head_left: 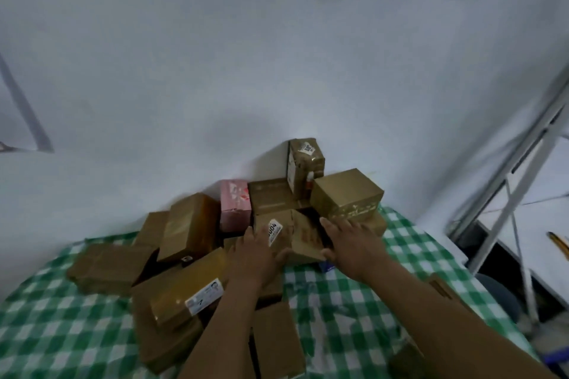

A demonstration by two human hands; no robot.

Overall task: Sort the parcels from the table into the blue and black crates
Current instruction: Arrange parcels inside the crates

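Left hand (258, 251), right hand (351, 243), fingers straight, flanking labelled parcel (295, 235); both touching its sides

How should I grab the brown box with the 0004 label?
Hold its left and right faces, one palm each, from the near side: the labelled box sits tilted with parcels crowding behind, and the left hand and right hand flank it.

Brown parcels (191, 292) and a pink box (235, 204) on green-and-white checked cloth (348, 311)
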